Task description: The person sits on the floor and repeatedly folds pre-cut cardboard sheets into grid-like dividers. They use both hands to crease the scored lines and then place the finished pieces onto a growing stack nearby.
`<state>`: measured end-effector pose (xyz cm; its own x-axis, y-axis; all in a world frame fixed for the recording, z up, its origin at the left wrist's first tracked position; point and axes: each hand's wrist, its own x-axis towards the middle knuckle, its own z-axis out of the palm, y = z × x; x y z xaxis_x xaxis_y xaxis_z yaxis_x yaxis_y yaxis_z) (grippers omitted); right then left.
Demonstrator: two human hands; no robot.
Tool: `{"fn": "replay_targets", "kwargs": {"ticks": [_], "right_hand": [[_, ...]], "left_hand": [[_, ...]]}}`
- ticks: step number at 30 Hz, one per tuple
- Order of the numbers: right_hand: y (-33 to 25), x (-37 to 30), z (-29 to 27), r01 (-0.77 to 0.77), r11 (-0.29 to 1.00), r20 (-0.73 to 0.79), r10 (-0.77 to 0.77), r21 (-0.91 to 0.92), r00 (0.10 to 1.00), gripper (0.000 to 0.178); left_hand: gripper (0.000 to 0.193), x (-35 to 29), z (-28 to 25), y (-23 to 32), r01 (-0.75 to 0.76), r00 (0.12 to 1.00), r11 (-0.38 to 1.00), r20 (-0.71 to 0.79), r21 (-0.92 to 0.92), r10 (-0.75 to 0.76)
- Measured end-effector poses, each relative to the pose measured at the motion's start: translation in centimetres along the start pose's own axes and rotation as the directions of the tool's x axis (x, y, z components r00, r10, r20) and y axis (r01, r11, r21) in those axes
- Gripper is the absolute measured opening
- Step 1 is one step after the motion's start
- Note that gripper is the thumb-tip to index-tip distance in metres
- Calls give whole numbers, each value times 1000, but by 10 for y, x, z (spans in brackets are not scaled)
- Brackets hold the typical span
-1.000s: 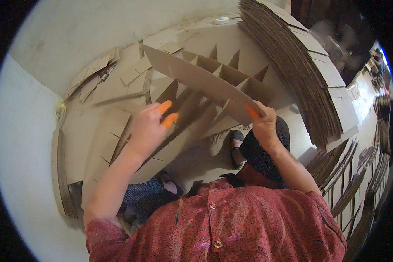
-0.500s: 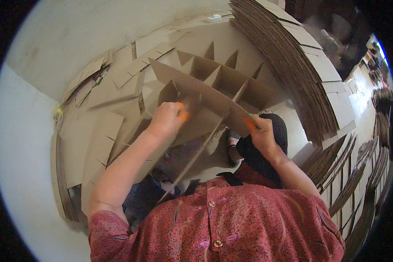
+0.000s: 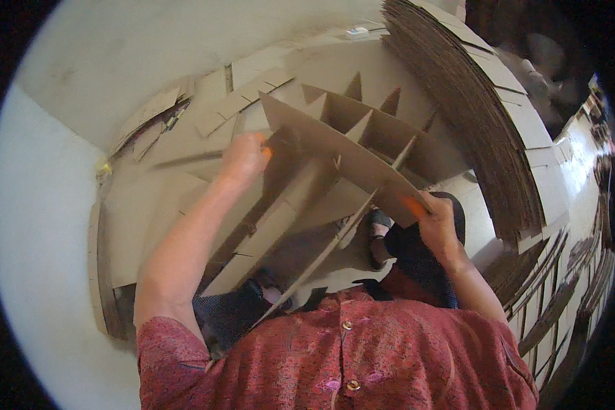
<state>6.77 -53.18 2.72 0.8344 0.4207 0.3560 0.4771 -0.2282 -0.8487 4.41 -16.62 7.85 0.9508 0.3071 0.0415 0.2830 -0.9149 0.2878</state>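
Wall (image 3: 37, 205) curves pale along the left side, and opposite it a tall stack of cardboard (image 3: 468, 119) bends down the right, with further cardboard piles (image 3: 560, 301) low at the right edge. Between them, in front of the person in the red patterned shirt (image 3: 280, 355), lies the thing being worked on: a cardboard grid (image 3: 386, 137) of crossed strips making box-like cells. Its nearest long strip (image 3: 348, 157) slants from upper left down to the right, and cross strips (image 3: 287, 205) reach from it toward the person's lap. The step in hand appears to be fitting these strips together at their slits; the next move seems to call for bracing the long strip while a cross strip is lined up and pressed fully home. Flat slit pieces (image 3: 246, 102) lie beyond the left arm. The right hand (image 3: 439, 229) grasps the lower right end of the long strip. The left hand (image 3: 242, 160) is at the strip's other side, fingers curled beside blurred cardboard; whether it grips an edge there I cannot tell. Smallest are a white socket block (image 3: 357, 33) by the far wall and the orange finger covers (image 3: 412, 206) on both hands.
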Motion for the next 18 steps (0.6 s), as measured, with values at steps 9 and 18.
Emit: {"fn": "replay_targets", "kwargs": {"ticks": [9, 18], "right_hand": [[23, 23, 15, -56, 998, -82, 53, -41, 995, 12], [51, 42, 19, -27, 982, -208, -12, -187, 978, 17]], "left_hand": [[27, 52, -8, -41, 35, 998, 991, -41, -131, -41], [69, 170, 46, -107, 141, 987, 988, -88, 60, -135]]}}
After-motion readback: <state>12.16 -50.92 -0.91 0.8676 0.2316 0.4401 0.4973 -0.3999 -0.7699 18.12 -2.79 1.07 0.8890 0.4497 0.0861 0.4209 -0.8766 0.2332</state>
